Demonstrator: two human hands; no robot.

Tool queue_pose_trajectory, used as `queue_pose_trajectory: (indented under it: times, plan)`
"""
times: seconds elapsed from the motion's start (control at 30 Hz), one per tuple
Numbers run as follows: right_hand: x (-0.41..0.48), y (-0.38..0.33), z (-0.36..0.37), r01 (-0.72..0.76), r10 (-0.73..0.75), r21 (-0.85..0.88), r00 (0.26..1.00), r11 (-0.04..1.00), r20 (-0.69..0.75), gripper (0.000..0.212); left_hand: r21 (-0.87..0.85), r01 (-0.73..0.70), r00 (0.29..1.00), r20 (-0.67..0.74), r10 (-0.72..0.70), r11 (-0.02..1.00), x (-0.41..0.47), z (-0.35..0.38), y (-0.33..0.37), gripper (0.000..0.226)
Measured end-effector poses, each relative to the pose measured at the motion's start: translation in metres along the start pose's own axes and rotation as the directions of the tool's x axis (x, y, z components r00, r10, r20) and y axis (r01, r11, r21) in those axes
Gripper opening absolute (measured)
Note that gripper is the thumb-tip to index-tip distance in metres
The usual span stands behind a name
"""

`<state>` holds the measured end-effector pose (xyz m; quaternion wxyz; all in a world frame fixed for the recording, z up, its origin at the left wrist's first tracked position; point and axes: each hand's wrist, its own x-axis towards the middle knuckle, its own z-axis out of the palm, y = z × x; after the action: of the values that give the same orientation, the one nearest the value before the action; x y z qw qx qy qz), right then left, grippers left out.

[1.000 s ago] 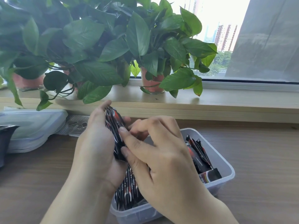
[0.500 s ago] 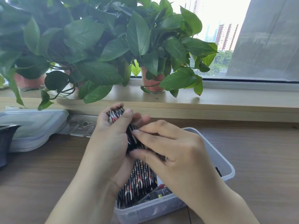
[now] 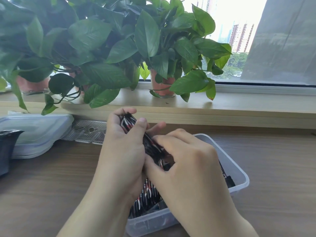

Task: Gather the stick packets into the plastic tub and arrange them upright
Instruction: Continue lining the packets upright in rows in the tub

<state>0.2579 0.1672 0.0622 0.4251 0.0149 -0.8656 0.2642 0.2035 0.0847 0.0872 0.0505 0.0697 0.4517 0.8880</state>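
A bundle of black, red and white stick packets (image 3: pixel 148 194) stands on end in the near left part of a clear plastic tub (image 3: pixel 238 170) on the wooden table. My left hand (image 3: pixel 123 151) wraps around the bundle's upper part, thumb over the packet tops. My right hand (image 3: pixel 184 161) presses against the bundle from the right, fingers closed on the packets. A few more dark packets (image 3: pixel 229 181) show at the tub's right wall. Both hands hide most of the tub's inside.
A clear tub lid (image 3: pixel 34 130) lies at the left, with a dark pouch (image 3: pixel 6 151) in front of it and a clear blister tray (image 3: pixel 89 132) beside it. Potted leafy plants (image 3: pixel 162 86) stand on the raised windowsill behind the tub.
My right hand has slid further left and down over the bundle. The left thumb stays on the packet tops. The view has shifted slightly.
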Motion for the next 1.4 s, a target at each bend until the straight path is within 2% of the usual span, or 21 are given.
queue_pose_trajectory:
  times: [0.1, 0.2, 0.37, 0.53, 0.67, 0.77, 0.87, 1.03, 1.23, 1.3, 1.33, 1.4]
  plan:
    - [0.002, 0.003, -0.002, -0.050, 0.050, -0.009, 0.999, 0.999, 0.000, 0.015, -0.054, 0.015, 1.000, 0.025, -0.014, 0.998, -0.002, 0.000, -0.002, 0.019]
    - [0.006, 0.007, -0.006, -0.087, 0.085, 0.050, 0.996, 0.995, 0.040, 0.012, -0.028, 0.032, 0.999, 0.039, -0.031, 0.999, 0.000, 0.000, -0.002, 0.016]
    - [0.015, 0.019, -0.021, -0.099, 0.082, 0.081, 0.978, 0.992, 0.192, 0.010, 0.309, 0.007, 0.989, 0.136, -0.051, 0.951, 0.006, -0.014, 0.005, 0.014]
    - [0.020, 0.027, -0.033, -0.115, 0.083, 0.102, 0.956, 0.988, 0.281, 0.030, 0.383, 0.029, 0.967, 0.223, -0.122, 0.923, 0.003, -0.019, 0.010, 0.012]
    - [0.020, 0.023, -0.035, -0.125, 0.100, 0.055, 0.938, 0.991, 0.332, 0.033, 0.385, -0.050, 0.972, 0.230, -0.043, 0.922, 0.006, -0.021, 0.007, 0.014]
    - [0.019, 0.020, -0.038, -0.112, 0.105, 0.003, 0.934, 0.994, 0.341, 0.024, 0.460, -0.095, 0.972, 0.234, -0.017, 0.883, 0.007, -0.023, 0.004, 0.015]
    - [0.017, 0.018, -0.036, -0.068, 0.090, -0.079, 0.943, 0.995, 0.322, 0.018, 0.480, -0.064, 0.975, 0.215, -0.047, 0.875, 0.008, -0.022, 0.001, 0.014]
    - [0.012, 0.011, -0.029, -0.024, 0.070, -0.127, 0.923, 0.992, 0.379, 0.022, 0.597, -0.042, 0.989, 0.139, -0.052, 0.801, 0.009, -0.025, -0.003, 0.021]
    - [0.018, 0.014, -0.036, -0.104, 0.143, -0.128, 0.924, 0.986, 0.355, 0.021, 0.497, 0.044, 0.984, 0.128, -0.124, 0.867, 0.004, -0.015, 0.005, 0.017]
    - [0.022, 0.016, -0.046, -0.174, 0.215, -0.150, 0.921, 0.973, 0.324, 0.023, 0.499, 0.003, 0.994, 0.095, -0.058, 0.867, 0.006, -0.016, 0.012, 0.016]
    - [0.024, 0.017, -0.053, -0.223, 0.260, -0.150, 0.914, 0.963, 0.311, 0.022, 0.547, -0.084, 0.995, 0.085, 0.045, 0.833, 0.008, -0.020, 0.016, 0.015]
    - [0.028, 0.018, -0.066, -0.351, 0.363, -0.094, 0.887, 0.931, 0.284, 0.013, 0.677, -0.324, 0.941, 0.157, 0.301, 0.661, 0.013, -0.032, 0.024, 0.018]
